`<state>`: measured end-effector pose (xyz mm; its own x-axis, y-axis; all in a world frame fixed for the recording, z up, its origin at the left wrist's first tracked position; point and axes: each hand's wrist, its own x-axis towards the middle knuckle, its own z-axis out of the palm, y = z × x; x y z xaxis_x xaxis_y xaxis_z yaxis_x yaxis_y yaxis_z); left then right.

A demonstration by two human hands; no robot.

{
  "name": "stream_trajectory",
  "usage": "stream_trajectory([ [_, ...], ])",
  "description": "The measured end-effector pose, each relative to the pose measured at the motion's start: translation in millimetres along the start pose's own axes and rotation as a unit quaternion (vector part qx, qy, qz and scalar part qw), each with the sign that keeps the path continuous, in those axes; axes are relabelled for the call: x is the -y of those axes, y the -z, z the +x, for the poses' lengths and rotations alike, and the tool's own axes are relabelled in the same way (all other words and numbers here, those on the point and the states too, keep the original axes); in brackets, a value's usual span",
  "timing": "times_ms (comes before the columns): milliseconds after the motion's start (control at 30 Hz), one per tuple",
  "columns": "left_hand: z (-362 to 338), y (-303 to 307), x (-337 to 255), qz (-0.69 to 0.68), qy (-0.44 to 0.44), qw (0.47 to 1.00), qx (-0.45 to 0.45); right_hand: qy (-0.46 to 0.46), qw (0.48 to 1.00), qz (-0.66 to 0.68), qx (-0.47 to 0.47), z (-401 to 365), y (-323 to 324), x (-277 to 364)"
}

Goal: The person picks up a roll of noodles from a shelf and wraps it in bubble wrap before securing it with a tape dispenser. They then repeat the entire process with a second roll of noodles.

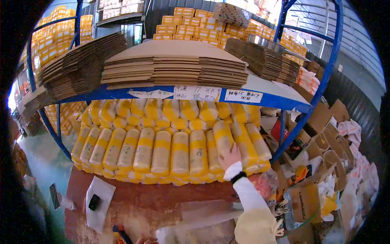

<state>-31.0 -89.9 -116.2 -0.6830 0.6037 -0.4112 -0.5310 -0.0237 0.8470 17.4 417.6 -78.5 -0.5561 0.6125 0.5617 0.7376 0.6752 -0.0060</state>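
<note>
Wrapped cylindrical packages, clear with yellow bands, lie side by side under the shelf. My right hand (230, 157) rests on the lower end of one package (222, 136), its fingers spread over the wrapping. That package sits a little higher than its neighbours. My right arm has a white sleeve and a dark wristband. At the bottom edge, only a bit of my left hand (147, 241) shows; its fingers are mostly cut off. Left of it is an orange and black object (121, 234), partly out of view. A clear plastic-wrapped item (203, 234) lies right of that hand.
Flat cardboard stacks (174, 65) lie on a blue-framed shelf (284, 101) above the packages. On the reddish table (162, 199), a white sheet (103, 195) carries a small black object (94, 202). Open cartons (304, 203) and plastic waste crowd the right side.
</note>
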Motion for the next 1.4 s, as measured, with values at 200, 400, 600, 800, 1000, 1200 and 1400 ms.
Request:
stream_trajectory([
  [200,-6.3,-7.0,22.1,0.066,0.023,0.996,0.057,-0.001,1.0,-0.025,-0.007,-4.8,-14.2,3.1],
  [400,-21.8,-1.9,58.0,0.16,0.023,0.982,0.102,0.069,0.993,0.022,0.094,-75.7,35.9,-4.0],
  [600,-24.8,29.0,98.5,0.312,-0.039,0.939,0.141,0.0,0.901,0.241,0.36,-246.3,169.6,34.9],
  [800,-34.9,34.8,115.8,0.489,-0.153,0.856,0.07,-0.045,0.882,0.313,0.35,-434.4,92.9,112.0],
  [1000,-35.5,54.7,156.9,0.483,-0.188,0.839,0.165,0.096,0.905,0.035,0.413,-503.3,-4.3,142.9],
  [1200,-50.1,45.4,138.7,0.575,-0.166,0.786,0.154,-0.266,0.569,0.479,0.613,-392.1,84.9,88.1],
  [1400,-50.3,62.0,137.5,0.636,-0.144,0.727,0.214,-0.457,0.242,0.706,0.483,-372.3,220.4,65.9],
])
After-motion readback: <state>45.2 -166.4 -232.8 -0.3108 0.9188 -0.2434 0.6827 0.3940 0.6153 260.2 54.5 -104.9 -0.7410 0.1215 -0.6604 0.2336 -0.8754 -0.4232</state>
